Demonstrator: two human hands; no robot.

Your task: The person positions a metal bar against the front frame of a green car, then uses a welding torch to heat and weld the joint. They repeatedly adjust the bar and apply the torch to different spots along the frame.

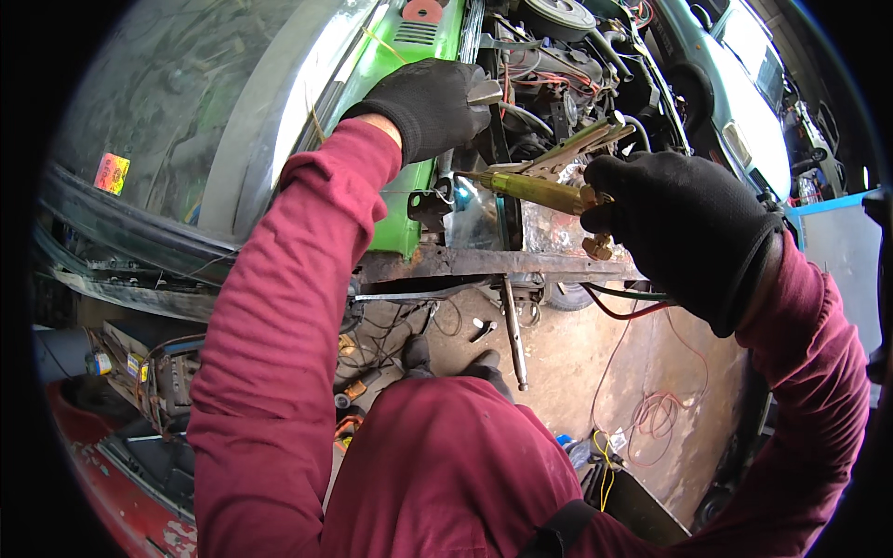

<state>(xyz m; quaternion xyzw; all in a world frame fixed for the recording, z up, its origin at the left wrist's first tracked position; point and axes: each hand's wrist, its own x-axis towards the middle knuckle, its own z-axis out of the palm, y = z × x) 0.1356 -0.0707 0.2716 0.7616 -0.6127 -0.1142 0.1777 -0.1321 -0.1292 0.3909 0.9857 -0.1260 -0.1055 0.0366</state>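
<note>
My right hand (684, 228), in a black glove, grips the brass handle of a gas torch (535, 189) whose tip points left toward the green car panel (400, 65). Red and green hoses (625, 305) trail from the torch below that hand. My left hand (426, 102), also gloved, is closed on a grey metal piece (486, 91) at the edge of the open engine bay (558, 65). Both arms wear dark red sleeves. A rusty crossmember (484, 263) runs just under the torch.
The car's windscreen and grey pillar (251, 121) fill the upper left. A metal rod (513, 335) hangs below the crossmember. Cables (651, 409) and small tools lie on the concrete floor. A light-coloured car (744, 84) stands at the upper right, and a red painted surface (112, 474) at the lower left.
</note>
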